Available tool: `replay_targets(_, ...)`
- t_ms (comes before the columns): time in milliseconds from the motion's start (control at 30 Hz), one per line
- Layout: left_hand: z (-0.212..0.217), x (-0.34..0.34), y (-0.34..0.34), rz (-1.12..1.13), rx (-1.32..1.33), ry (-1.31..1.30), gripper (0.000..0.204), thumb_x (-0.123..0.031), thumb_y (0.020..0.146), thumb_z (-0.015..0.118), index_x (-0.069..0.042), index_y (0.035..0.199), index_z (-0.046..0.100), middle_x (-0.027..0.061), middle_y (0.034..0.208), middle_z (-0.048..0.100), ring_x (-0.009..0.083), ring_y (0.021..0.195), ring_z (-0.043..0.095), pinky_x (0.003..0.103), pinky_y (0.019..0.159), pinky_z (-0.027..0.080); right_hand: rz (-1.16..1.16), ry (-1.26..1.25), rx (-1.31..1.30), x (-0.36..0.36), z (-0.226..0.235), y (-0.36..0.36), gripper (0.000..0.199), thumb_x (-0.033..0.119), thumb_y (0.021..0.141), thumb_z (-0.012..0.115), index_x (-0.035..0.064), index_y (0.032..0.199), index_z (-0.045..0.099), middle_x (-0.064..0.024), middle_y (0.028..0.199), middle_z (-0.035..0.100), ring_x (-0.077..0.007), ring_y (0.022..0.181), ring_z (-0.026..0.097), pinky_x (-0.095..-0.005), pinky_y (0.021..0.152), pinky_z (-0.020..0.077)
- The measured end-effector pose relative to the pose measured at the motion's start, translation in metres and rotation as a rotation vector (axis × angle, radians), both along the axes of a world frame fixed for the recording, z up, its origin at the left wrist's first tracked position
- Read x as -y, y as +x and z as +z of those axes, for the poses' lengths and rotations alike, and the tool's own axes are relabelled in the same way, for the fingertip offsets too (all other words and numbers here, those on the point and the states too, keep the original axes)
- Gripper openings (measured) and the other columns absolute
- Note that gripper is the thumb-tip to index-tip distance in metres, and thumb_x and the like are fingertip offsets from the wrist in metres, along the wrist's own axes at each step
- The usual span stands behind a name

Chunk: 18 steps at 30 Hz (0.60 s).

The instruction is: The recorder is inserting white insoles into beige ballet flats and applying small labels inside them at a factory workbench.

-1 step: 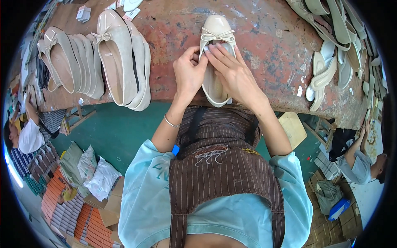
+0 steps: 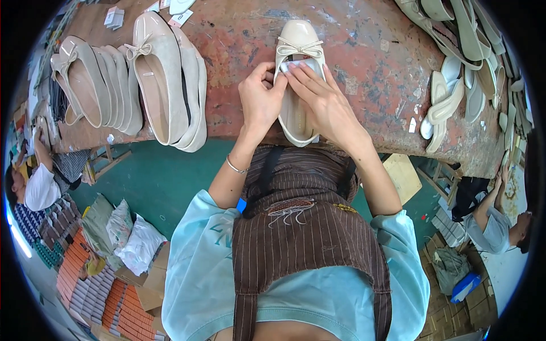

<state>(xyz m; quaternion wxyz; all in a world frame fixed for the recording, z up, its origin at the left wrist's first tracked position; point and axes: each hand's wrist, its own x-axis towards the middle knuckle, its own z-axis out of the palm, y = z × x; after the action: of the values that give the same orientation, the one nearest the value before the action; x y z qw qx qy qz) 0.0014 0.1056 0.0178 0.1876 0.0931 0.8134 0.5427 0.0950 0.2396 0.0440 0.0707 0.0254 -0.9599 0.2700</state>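
A cream ballet flat (image 2: 295,132) with a glossy toe and a small bow lies on the worn table (image 2: 239,51) in front of me, toe pointing away. My left hand (image 2: 261,98) is closed at the left rim of its opening, thumb and fingers pinching the edge. My right hand (image 2: 323,99) lies over the opening, its fingers stretched out and reaching inside below the bow. Under those fingertips shows a white piece (image 2: 294,64), mostly covered, its kind not clear. The beige inner sole is visible toward the heel.
Cream flats (image 2: 156,108) stand stacked on their sides at the left. Loose insoles (image 2: 446,102) and more shoes (image 2: 472,28) lie at the right. Small white cards (image 2: 114,19) rest at the far left. Other people sit at both sides; bags (image 2: 138,246) are on the floor.
The fingertips of my right hand have shifted slightly inside the shoe, and more of the white piece shows. My left hand and the shoe stay almost where they were.
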Motion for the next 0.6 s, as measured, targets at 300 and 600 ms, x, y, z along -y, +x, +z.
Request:
replay_targets(300, 0.008, 0.043, 0.081, -0.42, -0.323, 0.241, 0.121, -0.027, 0.071, 0.084, 0.005, 0.151, 0.0, 0.0342, 0.153, 0.017, 0.0438, 0.142, 0.026, 0.054, 0.114, 0.025, -0.022, 0.232, 0.186, 0.015, 0.008, 0.002, 0.057, 0.012, 0.085, 0.049, -0.0017, 0.14, 0.047, -0.0147, 0.149, 0.043, -0.0278, 0.142, 0.035, -0.0544, 0.118, 0.0178)
replay_targets(600, -0.026, 0.025, 0.097, -0.214, -0.653, -0.098, 0.119, -0.036, 0.067, 0.086, 0.017, 0.146, 0.014, 0.0271, 0.11, 0.063, 0.0389, 0.103, 0.065, 0.064, 0.113, 0.019, -0.156, 0.268, 0.128, 0.019, -0.005, -0.041, 0.051, 0.022, 0.083, 0.059, -0.0081, 0.124, 0.053, -0.019, 0.121, 0.057, -0.0339, 0.122, 0.05, -0.0625, 0.114, 0.0174)
